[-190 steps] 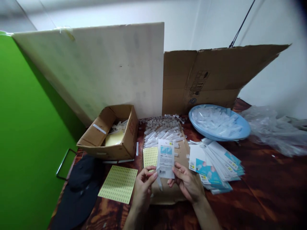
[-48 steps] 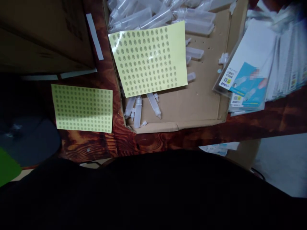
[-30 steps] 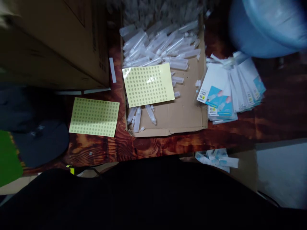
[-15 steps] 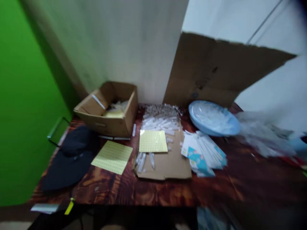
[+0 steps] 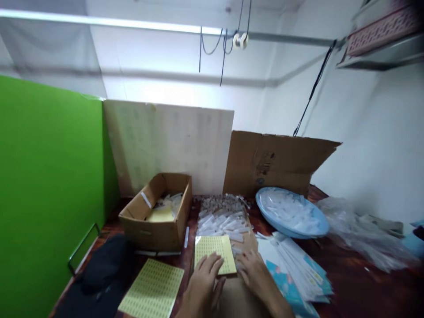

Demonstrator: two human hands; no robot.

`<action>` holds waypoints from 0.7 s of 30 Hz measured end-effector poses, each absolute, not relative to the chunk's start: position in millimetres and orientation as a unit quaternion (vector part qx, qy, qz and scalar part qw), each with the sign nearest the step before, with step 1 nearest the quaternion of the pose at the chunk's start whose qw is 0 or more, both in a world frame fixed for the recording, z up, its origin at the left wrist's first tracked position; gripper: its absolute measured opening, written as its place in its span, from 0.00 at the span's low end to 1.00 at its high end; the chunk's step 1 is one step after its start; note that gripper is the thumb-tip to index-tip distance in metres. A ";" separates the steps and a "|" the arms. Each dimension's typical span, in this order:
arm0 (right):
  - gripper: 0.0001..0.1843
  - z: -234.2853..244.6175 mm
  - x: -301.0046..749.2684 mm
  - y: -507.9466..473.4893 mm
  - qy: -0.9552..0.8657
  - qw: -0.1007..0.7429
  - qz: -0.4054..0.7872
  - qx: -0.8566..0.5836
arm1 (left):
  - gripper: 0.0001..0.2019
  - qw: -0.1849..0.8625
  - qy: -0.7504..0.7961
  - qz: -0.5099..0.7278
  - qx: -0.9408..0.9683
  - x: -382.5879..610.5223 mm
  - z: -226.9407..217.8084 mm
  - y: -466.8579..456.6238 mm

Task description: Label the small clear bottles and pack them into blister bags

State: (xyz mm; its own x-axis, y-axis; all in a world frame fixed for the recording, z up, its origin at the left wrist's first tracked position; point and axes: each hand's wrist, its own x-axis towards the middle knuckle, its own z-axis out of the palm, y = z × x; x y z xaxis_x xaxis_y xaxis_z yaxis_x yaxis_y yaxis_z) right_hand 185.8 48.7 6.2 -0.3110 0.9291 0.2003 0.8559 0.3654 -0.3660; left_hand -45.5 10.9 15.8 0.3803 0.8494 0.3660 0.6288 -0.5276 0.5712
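A yellow sheet of small printed stickers [image 5: 217,249] lies on a flat cardboard piece [image 5: 236,293]. My left hand [image 5: 207,280] rests its stretched fingers over the sheet's lower left part, with the thumb lower down. Beside the sheet's right edge is my right hand [image 5: 253,274], fingers apart and slightly bent, over the cardboard and some small tubes; its fingertips partly cover what lies beneath. Behind the sheet, many clear plastic tubes [image 5: 223,221] are spread in a heap. A second yellow sticker sheet [image 5: 154,287] lies on the table to the left.
An open cardboard box [image 5: 150,232] with tubes and a yellow sheet stands at left, near a black hat [image 5: 106,265]. At right are a blue basin [image 5: 281,227] of clear plastic pieces, white-and-blue cards [image 5: 298,265] and clear plastic bags [image 5: 351,229]. A green panel [image 5: 49,176] borders the left.
Both hands have come into view at the sticker sheet on the cardboard. The view has tilted up, showing the wall and rail. The tubes seen in front of the sheet are now hidden.
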 end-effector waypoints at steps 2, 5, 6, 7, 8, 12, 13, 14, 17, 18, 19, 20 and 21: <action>0.23 -6.8 175.7 63.3 -0.807 0.165 0.098 -0.558 | 0.28 0.108 0.463 0.296 0.829 -40.9 1.8 46.1; 0.22 -36.1 178.2 67.1 -0.796 0.181 0.107 -0.568 | 0.36 0.055 0.470 0.249 0.845 -40.1 -35.5 71.7; 0.20 -43.4 182.3 65.6 -0.790 0.189 0.113 -0.571 | 0.34 0.048 0.470 0.243 0.847 -40.7 -47.3 74.2; 0.17 -48.0 187.2 63.2 -0.783 0.205 0.123 -0.574 | 0.33 0.045 0.466 0.245 0.849 -41.3 -56.6 74.4; 0.13 -49.5 192.2 59.9 -0.770 0.234 0.139 -0.577 | 0.30 0.045 0.463 0.256 0.848 -41.8 -62.5 73.1; 0.08 -30.5 204.9 40.3 -0.606 0.467 0.297 -0.572 | 0.25 0.067 0.471 0.327 0.816 -41.7 -50.4 61.3; 0.12 -23.0 205.0 34.9 -0.539 0.522 0.355 -0.557 | 0.24 0.078 0.477 0.337 0.808 -41.1 -41.4 58.3; 0.14 -16.0 203.7 29.8 -0.471 0.574 0.406 -0.532 | 0.23 0.089 0.482 0.345 0.801 -40.5 -31.7 55.6; 0.19 -1.8 192.9 18.3 -0.311 0.663 0.496 -0.467 | 0.22 0.114 0.486 0.354 0.791 -39.0 -5.7 48.2; 0.20 0.3 187.5 16.1 -0.294 0.662 0.514 -0.460 | 0.22 0.117 0.485 0.354 0.791 -38.7 0.4 45.8; 0.21 1.4 181.7 14.8 -0.298 0.646 0.528 -0.464 | 0.23 0.117 0.482 0.351 0.794 -38.5 4.9 43.4; 0.22 1.8 175.7 14.4 -0.314 0.626 0.529 -0.479 | 0.23 0.115 0.477 0.345 0.800 -38.3 7.9 41.2; 0.23 1.8 169.9 14.7 -0.337 0.609 0.515 -0.501 | 0.24 0.110 0.470 0.335 0.809 -38.0 9.6 39.0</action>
